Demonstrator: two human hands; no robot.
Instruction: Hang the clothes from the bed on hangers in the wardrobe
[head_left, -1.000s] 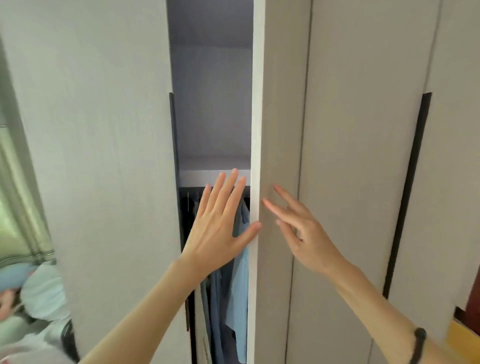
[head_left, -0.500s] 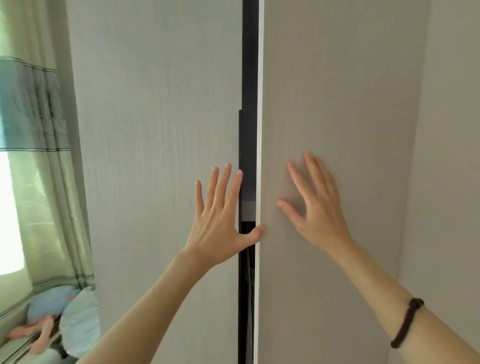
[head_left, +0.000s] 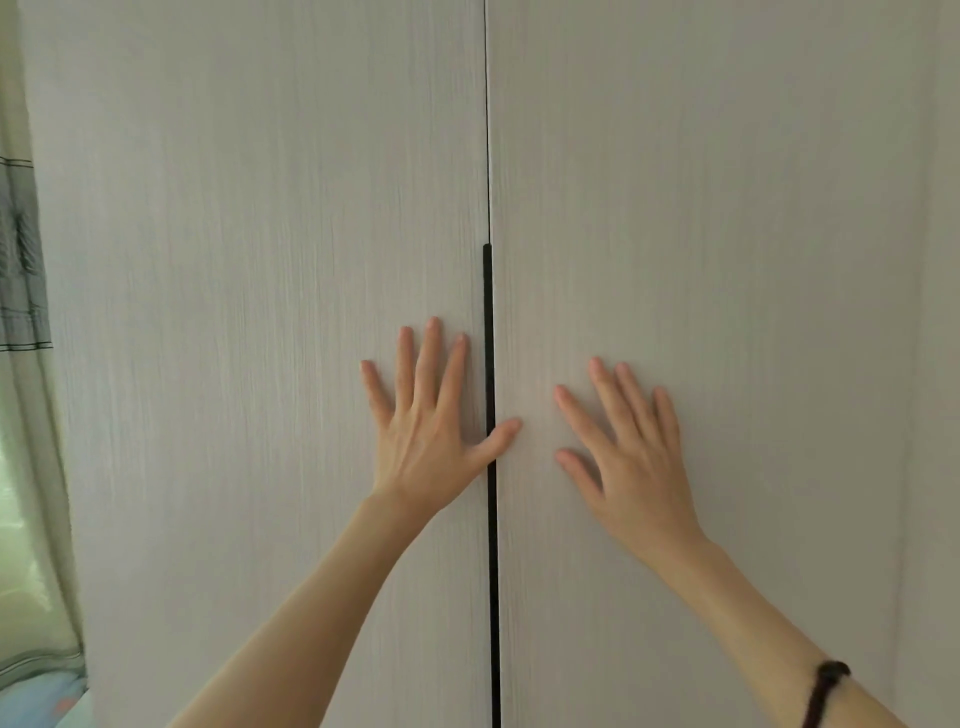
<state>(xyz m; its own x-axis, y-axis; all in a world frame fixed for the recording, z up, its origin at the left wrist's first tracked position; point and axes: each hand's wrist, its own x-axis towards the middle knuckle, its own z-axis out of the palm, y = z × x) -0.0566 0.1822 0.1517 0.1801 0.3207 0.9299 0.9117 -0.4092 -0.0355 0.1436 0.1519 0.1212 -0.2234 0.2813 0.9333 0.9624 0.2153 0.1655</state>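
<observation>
Two pale wood-grain wardrobe doors fill the view and meet at a thin seam with a black handle strip (head_left: 487, 322). My left hand (head_left: 426, 421) presses flat on the left door (head_left: 234, 312), fingers spread, its thumb reaching across the strip. My right hand (head_left: 628, 447) lies flat on the right door (head_left: 727, 260) with straight fingers. The clothes and hangers inside are hidden behind the doors. Neither hand holds anything.
A green curtain (head_left: 26, 312) hangs at the far left by a bright window. A bit of blue bedding (head_left: 36, 701) shows at the bottom left corner. A dark band (head_left: 826, 691) circles my right wrist.
The gap between the doors has closed; the blue clothes seen inside a second ago are out of sight. Both hands went from the door edges to lying flat on the door faces.
</observation>
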